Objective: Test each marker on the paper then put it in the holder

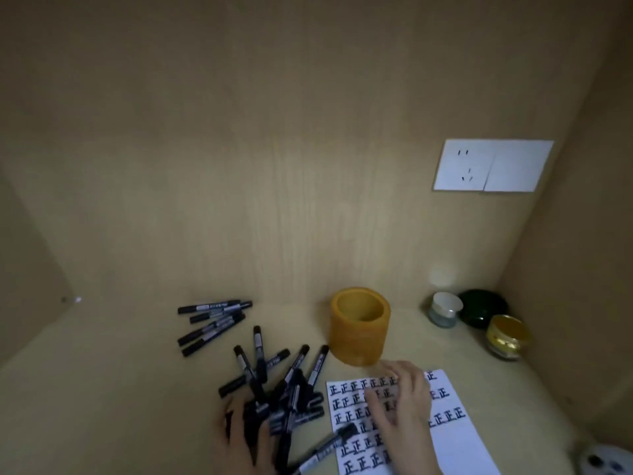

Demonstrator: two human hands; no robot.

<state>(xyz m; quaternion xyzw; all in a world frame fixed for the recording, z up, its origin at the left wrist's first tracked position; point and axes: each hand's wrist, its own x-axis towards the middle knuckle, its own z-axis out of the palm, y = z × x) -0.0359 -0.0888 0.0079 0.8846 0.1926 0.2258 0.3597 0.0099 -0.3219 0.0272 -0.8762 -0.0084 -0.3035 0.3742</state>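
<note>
At the near edge of the desk, the left hand (246,430) lies on the heap of markers (284,382); blur hides whether it grips one. Tugging one free could send the smooth, round black barrels rolling, and a stray marker (329,443) already overlaps the paper (455,440). The right hand (400,399) presses flat, fingers spread, on that thin white sheet and may smear fresh ink. The holder (359,325), a matte orange cylinder, stands just beyond.
</note>
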